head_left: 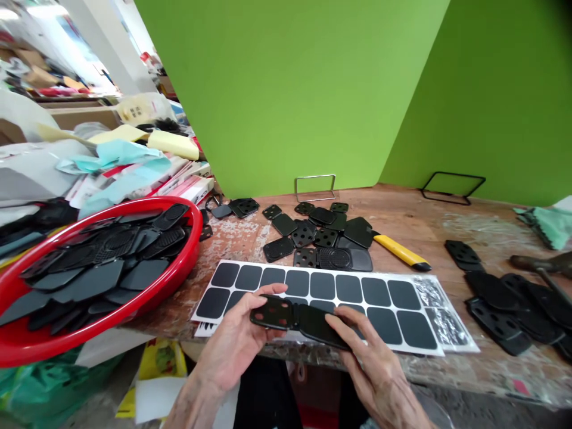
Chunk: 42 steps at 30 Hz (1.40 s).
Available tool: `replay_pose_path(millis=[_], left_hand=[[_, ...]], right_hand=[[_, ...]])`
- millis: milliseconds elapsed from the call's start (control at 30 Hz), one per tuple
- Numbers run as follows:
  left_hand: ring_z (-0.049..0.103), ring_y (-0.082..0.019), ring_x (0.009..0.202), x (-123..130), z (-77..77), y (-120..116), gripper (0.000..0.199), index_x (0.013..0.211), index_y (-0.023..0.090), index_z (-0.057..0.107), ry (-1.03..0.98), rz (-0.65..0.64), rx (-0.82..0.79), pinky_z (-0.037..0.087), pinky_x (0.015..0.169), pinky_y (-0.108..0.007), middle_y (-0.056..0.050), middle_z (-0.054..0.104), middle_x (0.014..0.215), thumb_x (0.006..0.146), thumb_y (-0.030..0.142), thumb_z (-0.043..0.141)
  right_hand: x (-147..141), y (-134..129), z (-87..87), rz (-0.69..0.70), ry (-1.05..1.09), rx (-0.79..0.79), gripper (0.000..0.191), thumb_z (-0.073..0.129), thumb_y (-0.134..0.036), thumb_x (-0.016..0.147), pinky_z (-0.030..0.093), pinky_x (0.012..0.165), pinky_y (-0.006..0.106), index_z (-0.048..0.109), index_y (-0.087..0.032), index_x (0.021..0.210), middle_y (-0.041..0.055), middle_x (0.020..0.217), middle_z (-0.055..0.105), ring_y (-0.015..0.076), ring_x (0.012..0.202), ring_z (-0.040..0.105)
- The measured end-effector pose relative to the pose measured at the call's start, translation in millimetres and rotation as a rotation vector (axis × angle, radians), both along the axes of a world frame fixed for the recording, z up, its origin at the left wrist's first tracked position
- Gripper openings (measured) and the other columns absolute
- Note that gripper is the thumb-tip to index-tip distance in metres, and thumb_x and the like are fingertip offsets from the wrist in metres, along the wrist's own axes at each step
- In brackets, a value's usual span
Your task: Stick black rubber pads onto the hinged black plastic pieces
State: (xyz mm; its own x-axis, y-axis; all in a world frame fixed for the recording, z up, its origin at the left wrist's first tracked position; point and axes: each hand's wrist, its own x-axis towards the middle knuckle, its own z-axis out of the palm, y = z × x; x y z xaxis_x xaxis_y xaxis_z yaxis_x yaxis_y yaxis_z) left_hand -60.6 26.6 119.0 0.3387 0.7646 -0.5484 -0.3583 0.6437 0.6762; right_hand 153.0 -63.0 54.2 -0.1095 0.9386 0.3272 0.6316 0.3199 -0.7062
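- Gripping a black two-panel piece point(297, 320) between them, the left hand point(236, 341) and right hand point(373, 357) are both closed around it, just above the bench edge. The left hand's fingers point(268, 290) lie along the panel with four visible holes, and the right hand's fingers point(344, 322) lie on the solid panel.
- Under the hands lies one white-backed sheet of black rounded-square pads point(322, 283): eight in the top row, with the lower row partly hidden.
- Left of the hands, one red plastic basin point(111, 313) holds a heap of black pieces, too overlapped to count.
- Ahead of the hands, on the wooden workbench point(402, 223), lies a loose pile of roughly twenty black pieces point(313, 235), many perforated, beside one yellow utility knife point(401, 250).
- Right of the hands lies a second heap of black pieces point(500, 301).
- Farthest ahead stand two wire frames, one silver point(315, 188) and one black point(453, 187), against a green backdrop point(286, 89).
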Motion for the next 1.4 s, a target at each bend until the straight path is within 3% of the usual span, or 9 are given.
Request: replay_pose_path(millis=[100,200,300,500,633,833,967,1133,1400], left_hand=[[0.058,-0.015,0.081,5,-2.7,3,0.03,0.107,0.014,0.066,0.086,-0.003,0.092,0.048,0.069,-0.024,-0.008,0.066,0.096,0.079,0.017,0.054],[0.057,-0.014,0.079,13,-9.7,8,0.029,0.105,0.015,0.066,0.094,-0.029,0.149,0.048,0.069,-0.024,-0.007,0.065,0.094,0.078,0.019,0.056],[0.057,-0.013,0.076,17,-18.0,17,0.033,0.111,0.017,0.061,0.177,0.005,0.227,0.048,0.071,-0.026,-0.006,0.064,0.097,0.083,0.032,0.057],[0.061,-0.019,0.091,2,-23.3,51,0.036,0.109,0.017,0.06,0.835,-0.176,0.667,0.048,0.081,-0.03,-0.008,0.065,0.097,0.088,0.043,0.048],[0.05,-0.026,0.12,-1,-30.9,79,0.041,0.125,0.015,0.054,1.334,-0.391,0.939,0.04,0.101,-0.042,-0.014,0.054,0.129,0.09,0.032,0.044],[0.046,-0.032,0.126,6,-46.9,103,0.038,0.121,0.018,0.059,1.477,-0.513,1.004,0.029,0.106,-0.059,-0.014,0.054,0.132,0.088,0.036,0.051],[0.036,-0.031,0.133,6,-49.4,73,0.04,0.125,0.02,0.055,1.538,-0.48,1.075,0.022,0.108,-0.061,-0.014,0.046,0.14,0.093,0.04,0.043],[0.028,-0.033,0.138,-13,-68.4,28,0.056,0.136,0.028,0.046,1.602,-0.501,1.255,0.021,0.107,-0.063,-0.011,0.038,0.148,0.086,0.054,0.051],[0.031,-0.032,0.137,-28,-82.8,44,0.057,0.134,0.032,0.047,1.655,-0.58,1.212,0.023,0.105,-0.063,-0.008,0.04,0.147,0.082,0.054,0.057]], right_hand=[[7,5,9.8,0.038,0.14,-0.194,0.048,0.052,-0.028,0.091,0.043,0.102,0.043,0.043,-0.027,0.138,0.011,0.144,0.037,0.0285,0.128,0.042],[9,22,20.4,-0.047,0.523,-0.475,0.045,0.052,-0.042,0.091,0.057,0.074,0.034,0.046,-0.023,0.132,0.0099,0.109,0.062,0.0233,0.093,0.063],[14,57,21.3,-0.173,0.777,-0.519,0.043,0.058,-0.046,0.086,0.053,0.059,0.025,0.051,-0.022,0.121,0.0047,0.095,0.061,0.0183,0.078,0.061],[41,131,-5.4,-0.278,0.51,-0.281,0.042,0.055,-0.048,0.082,0.054,0.059,0.029,0.051,-0.021,0.115,0.0024,0.088,0.054,0.0179,0.074,0.055],[52,143,-18.9,-0.29,0.322,-0.267,0.038,0.052,-0.044,0.083,0.052,0.058,0.033,0.054,-0.022,0.114,-0.0043,0.063,0.041,0.0164,0.058,0.047],[46,141,-17.9,-0.278,0.079,-0.169,0.038,0.047,-0.041,0.084,0.049,0.073,0.04,0.055,-0.02,0.114,0.0052,0.086,0.056,0.0211,0.071,0.055],[47,131,-0.2,-0.276,-0.033,-0.091,0.04,0.045,-0.04,0.086,0.043,0.09,0.041,0.056,-0.02,0.118,0.0096,0.115,0.052,0.0251,0.099,0.054],[87,79,13.2,-0.326,-0.232,-0.069,0.028,0.042,-0.037,0.092,0.045,0.09,0.037,0.055,-0.024,0.113,0.0046,0.112,0.057,0.0218,0.104,0.056],[147,-22,-45.4,-0.448,-0.535,-0.018,0.032,0.045,-0.042,0.093,0.047,0.081,0.054,0.049,-0.026,0.12,0.0107,0.122,0.055,0.0324,0.108,0.055]])
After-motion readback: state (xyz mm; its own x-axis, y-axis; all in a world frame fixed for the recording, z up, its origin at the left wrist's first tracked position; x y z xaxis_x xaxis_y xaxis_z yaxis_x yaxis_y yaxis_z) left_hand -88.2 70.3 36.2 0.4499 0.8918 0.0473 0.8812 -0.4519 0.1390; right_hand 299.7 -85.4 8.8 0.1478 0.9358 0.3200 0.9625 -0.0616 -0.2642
